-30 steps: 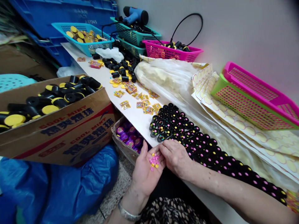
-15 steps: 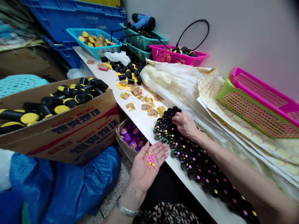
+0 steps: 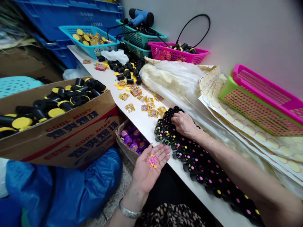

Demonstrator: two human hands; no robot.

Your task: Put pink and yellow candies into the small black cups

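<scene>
My left hand [image 3: 150, 167] is palm up with its fingers stretched out, holding a small heap of pink and yellow candy-like pieces [image 3: 153, 160] on the palm. Beyond it, my right hand [image 3: 184, 124] reaches over the packed rows of small black cups [image 3: 187, 157], near their far end. Its fingers are bent together and point down at the cups; what they pinch, if anything, is hidden. Many cups show pink, yellow or green pieces inside. The forearm crosses above part of the rows and hides some cups.
Small yellow packets [image 3: 153, 113] and black cylinders [image 3: 129, 74] lie farther up the white table [image 3: 139, 121]. A cardboard box [image 3: 78, 138] of black-and-yellow cylinders stands left; a smaller box [image 3: 120, 143] holds purple round packs. Baskets [image 3: 180, 55], a plastic bag [image 3: 170, 75] and sticker sheets [image 3: 227, 116] line the wall.
My right hand has left the left palm and moved forward over the far cups, where it has shifted only slightly since half a second ago. The left hand stays palm up with the pieces.
</scene>
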